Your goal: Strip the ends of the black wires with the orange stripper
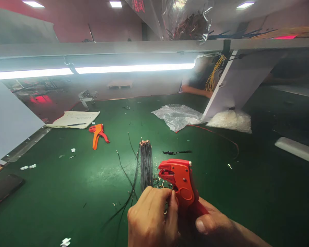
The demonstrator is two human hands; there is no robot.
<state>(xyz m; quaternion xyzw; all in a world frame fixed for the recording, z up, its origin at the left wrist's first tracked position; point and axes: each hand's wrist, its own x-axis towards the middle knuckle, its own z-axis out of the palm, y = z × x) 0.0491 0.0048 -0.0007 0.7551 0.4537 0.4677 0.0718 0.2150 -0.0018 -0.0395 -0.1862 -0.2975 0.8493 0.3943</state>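
I see right hand wrapped round grips of orange-red wire stripper, tool's nose toward left edge of green desk. Left hand presses thumb and finger together just beside tool; cannot tell what they pinch. Black wire bundle lies mid-desk, coppery tips facing far edge; those ends look done, I judge. Near ends hidden by left hand. Loose wires lie left of bundle, perhaps left to do; count unclear. Small clippings litter desk right of bundle.
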